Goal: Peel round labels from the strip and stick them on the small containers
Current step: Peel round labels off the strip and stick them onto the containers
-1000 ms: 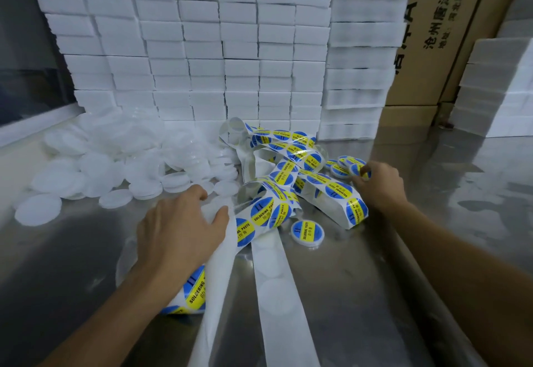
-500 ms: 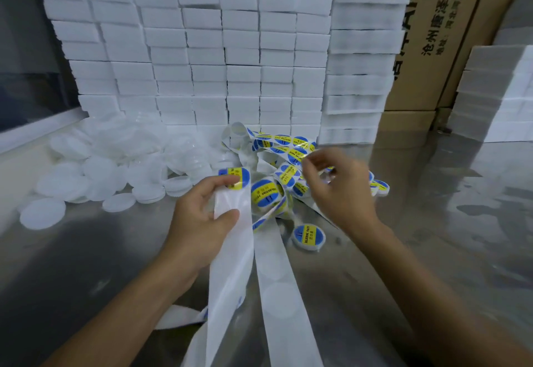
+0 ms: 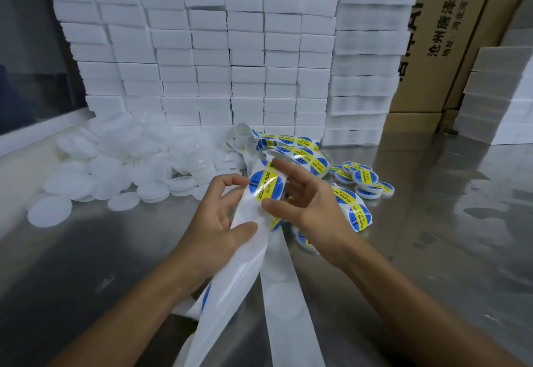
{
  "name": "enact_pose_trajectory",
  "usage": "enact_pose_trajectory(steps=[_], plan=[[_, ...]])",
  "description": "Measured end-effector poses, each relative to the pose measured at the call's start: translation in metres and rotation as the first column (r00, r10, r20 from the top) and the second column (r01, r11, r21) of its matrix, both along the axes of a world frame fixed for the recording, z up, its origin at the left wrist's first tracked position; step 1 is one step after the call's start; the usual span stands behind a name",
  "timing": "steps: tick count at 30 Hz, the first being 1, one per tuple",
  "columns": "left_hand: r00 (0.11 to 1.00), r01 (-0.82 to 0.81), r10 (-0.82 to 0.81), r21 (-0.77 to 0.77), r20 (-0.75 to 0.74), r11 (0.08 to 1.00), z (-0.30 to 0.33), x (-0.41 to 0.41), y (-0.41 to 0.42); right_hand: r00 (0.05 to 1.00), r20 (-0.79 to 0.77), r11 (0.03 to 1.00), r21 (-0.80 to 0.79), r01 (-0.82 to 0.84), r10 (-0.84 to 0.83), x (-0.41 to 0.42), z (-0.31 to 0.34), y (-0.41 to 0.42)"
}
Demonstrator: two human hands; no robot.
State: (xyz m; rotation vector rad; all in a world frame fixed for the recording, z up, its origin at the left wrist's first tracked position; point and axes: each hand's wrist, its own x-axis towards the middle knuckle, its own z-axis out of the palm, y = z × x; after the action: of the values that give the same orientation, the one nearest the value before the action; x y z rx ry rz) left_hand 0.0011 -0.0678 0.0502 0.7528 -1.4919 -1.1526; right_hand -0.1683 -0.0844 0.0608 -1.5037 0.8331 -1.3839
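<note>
Left hand (image 3: 215, 222) up over the middle of the worktop (image 3: 101, 265), thumb and curled fingers gripping the white strip (image 3: 245, 251). Right hand (image 3: 310, 202) just beside it, fingers held out fairly straight. Right thumb tip on the lower edge of the round label (image 3: 266, 186), right fingertips near the label's top. Cannot tell whether the right hand pinches the label or only touches it.

Label blue and yellow, at the top end of the strip, right between the two hands. Strip hanging down from the left hand toward the near edge of the worktop, bare and white along that part. A second bare length of strip (image 3: 284, 294) flat on the worktop under the right wrist, running to the near edge.

More strip with labels (image 3: 291, 150) in a tangle behind the hands, toward the back of the worktop. Small containers with labels on (image 3: 364, 180) in a little bunch to the right of the right hand, near it but apart. Plain white containers (image 3: 121, 164) in a big heap to the left of the hands, spread toward the left edge.

White foam blocks (image 3: 202, 58) stacked like a wall along the back edge. Brown cardboard boxes (image 3: 438, 37) behind, at the back right.
</note>
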Motion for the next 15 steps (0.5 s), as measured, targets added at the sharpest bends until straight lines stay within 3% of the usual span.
enact_pose_trajectory(steps=[3,6,15], plan=[[1.000,-0.008,0.008,0.007,0.024,1.000,-0.001,0.000,-0.002,0.975,-0.181,0.975,-0.204,0.092,-0.130,-0.001,-0.006,-0.003],[0.999,-0.032,0.032,0.021,0.028,0.999,-0.004,-0.001,-0.002,0.933,-0.307,0.924,-0.376,0.065,-0.190,-0.002,-0.015,-0.007],[0.995,-0.099,0.096,0.192,0.028,0.976,-0.009,-0.002,-0.007,0.816,-0.430,0.815,-0.574,0.083,-0.386,-0.011,-0.021,-0.014]])
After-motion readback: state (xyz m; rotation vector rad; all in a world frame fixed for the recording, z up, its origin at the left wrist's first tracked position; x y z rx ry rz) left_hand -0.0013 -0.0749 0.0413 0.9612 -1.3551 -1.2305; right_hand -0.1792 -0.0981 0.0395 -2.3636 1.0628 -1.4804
